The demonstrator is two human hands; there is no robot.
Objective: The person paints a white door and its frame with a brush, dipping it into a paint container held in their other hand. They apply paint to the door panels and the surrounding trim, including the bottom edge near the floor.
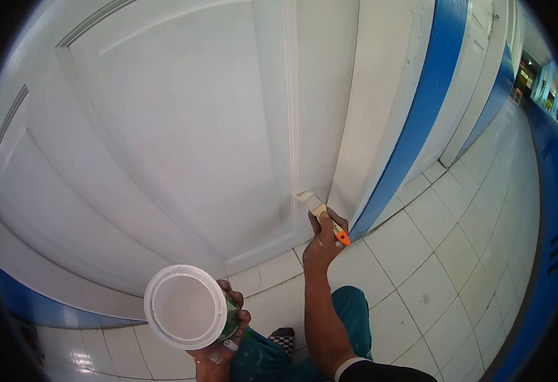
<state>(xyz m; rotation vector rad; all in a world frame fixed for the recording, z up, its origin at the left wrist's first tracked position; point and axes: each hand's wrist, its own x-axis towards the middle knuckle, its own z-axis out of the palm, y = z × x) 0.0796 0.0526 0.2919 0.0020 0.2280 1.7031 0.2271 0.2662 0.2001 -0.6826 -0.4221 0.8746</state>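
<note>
My right hand (pixel 324 237) is closed around the handle of a paintbrush (pixel 317 208), which has an orange tip at its lower end. The bristles, coated in white, touch the white panelled door (pixel 183 121) beside the raised moulding near its lower right. Down at the left, my left hand (pixel 225 337) grips a paint can (pixel 185 307) from its right side. White paint is visible inside, and the can's rim is white with a bit of green label showing below. Both hands carry paint specks.
A white door frame (pixel 381 95) with a blue stripe (pixel 428 95) stands right of the door. White floor tiles (pixel 444 267) stretch along a corridor to a blue low wall (pixel 549 210). My teal trouser leg (pixel 353 315) and a checkered sock or shoe (pixel 283 340) are below.
</note>
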